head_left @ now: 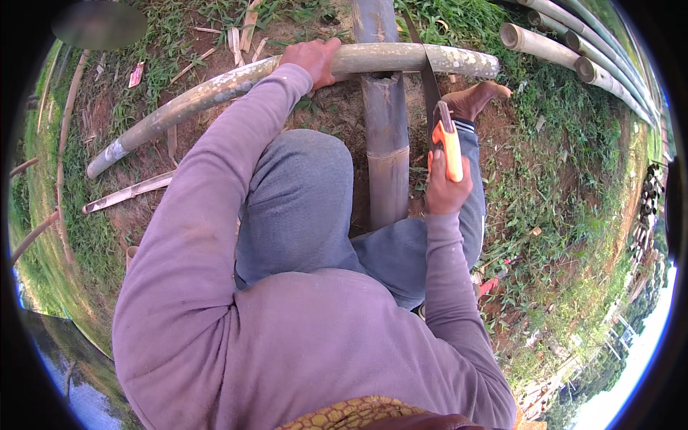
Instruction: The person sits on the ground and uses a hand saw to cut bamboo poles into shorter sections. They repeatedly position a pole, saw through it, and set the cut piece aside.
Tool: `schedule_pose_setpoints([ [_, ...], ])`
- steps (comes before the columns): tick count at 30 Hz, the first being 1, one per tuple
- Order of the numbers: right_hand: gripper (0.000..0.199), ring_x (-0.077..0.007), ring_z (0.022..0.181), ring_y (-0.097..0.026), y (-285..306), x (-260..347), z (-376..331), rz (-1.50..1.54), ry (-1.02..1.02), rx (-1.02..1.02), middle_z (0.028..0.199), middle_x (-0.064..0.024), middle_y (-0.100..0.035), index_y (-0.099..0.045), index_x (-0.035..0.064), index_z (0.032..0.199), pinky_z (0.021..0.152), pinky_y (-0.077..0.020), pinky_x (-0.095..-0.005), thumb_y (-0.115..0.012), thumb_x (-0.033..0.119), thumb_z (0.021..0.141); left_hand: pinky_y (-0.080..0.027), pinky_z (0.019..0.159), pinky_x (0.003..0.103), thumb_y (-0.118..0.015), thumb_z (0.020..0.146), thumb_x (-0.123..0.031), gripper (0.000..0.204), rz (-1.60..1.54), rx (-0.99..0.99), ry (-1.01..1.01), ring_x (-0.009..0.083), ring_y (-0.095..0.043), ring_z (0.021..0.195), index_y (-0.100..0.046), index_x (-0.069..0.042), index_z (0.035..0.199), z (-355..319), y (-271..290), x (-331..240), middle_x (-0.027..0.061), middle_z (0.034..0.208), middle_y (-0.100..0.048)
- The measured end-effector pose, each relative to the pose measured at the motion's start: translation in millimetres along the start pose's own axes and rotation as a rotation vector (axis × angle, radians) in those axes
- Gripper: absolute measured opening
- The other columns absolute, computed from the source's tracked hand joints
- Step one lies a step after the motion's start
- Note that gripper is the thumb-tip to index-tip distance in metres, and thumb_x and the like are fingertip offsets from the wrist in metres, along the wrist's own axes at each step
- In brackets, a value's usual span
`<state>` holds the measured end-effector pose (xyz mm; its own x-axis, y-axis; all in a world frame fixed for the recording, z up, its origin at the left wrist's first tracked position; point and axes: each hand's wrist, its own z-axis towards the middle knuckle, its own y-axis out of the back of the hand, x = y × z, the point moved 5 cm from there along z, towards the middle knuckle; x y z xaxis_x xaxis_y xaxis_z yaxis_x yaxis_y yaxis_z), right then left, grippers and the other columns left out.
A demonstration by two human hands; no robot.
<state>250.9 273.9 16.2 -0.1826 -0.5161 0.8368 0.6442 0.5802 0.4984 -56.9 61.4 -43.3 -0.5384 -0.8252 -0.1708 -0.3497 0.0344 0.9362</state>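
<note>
A pale, mottled bamboo pole lies crosswise over a thicker grey bamboo trunk. My left hand is wrapped over the pole, left of where the two cross. In my right hand is the orange handle of a hand saw. Its long dark blade stands across the pole, just right of the crossing, touching or close against it; the cut itself is too small to make out. My bare foot rests on the ground right of the blade, under the pole's right end.
Several cut bamboo poles lie stacked at the far right. A split bamboo piece and wood scraps lie on the grass and soil at left. Something red lies in the grass by my right leg.
</note>
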Motion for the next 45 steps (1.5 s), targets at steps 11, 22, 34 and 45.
schedule_pose_setpoints([
  [11, 0.021, -0.0085, 0.072, -0.062, -31.2, -39.2, 28.8, 0.194, 0.019, -0.034, 0.079, -0.0032, -0.07, -0.073, 0.0002, 0.107, 0.07, -0.0545, -0.0298, -0.083, 0.017, 0.099, -0.056, 0.102, 0.051, -0.086, 0.071, -0.033, 0.078, -0.337, 0.391, -0.243, 0.0414, -0.071, 0.121, -0.061, -0.017, 0.144, 53.5, -15.5, 33.5, 0.0173, 0.124, -0.077],
  [22, 0.018, -0.009, 0.072, -0.065, 37.0, 21.0, -20.4, 0.096, -0.182, 0.046, 0.081, -0.0029, -0.073, -0.072, -0.0016, 0.108, 0.066, -0.0538, -0.0291, -0.081, 0.011, 0.1, -0.057, 0.101, 0.055, -0.085, 0.087, -0.042, 0.063, -0.017, 0.022, -0.03, 0.0419, -0.072, 0.119, -0.055, -0.014, 0.134, 16.7, 0.0, -18.4, 0.0184, 0.129, -0.073],
  [34, 0.015, -0.0082, 0.063, -0.063, 108.8, 48.5, -87.8, -0.062, -0.057, 0.064, 0.08, -0.0033, -0.069, -0.069, -0.0028, 0.112, 0.058, -0.0491, -0.0251, -0.075, 0.009, 0.104, -0.057, 0.1, 0.054, -0.087, 0.076, -0.043, 0.072, -0.042, 0.051, -0.059, 0.0416, -0.074, 0.115, -0.06, -0.016, 0.137, 23.5, 5.7, -18.3, 0.0192, 0.122, -0.078],
  [45, 0.022, -0.0137, 0.065, -0.067, -8.2, 14.8, 53.5, 0.028, -0.036, 0.021, 0.075, -0.0096, -0.073, -0.072, 0.0004, 0.104, 0.063, -0.0543, -0.0348, -0.082, 0.019, 0.1, -0.057, 0.103, 0.053, -0.087, 0.077, -0.043, 0.075, -0.028, 0.076, -0.073, 0.0411, -0.073, 0.119, -0.061, -0.016, 0.141, 28.1, 12.4, -25.0, 0.0187, 0.125, -0.077],
])
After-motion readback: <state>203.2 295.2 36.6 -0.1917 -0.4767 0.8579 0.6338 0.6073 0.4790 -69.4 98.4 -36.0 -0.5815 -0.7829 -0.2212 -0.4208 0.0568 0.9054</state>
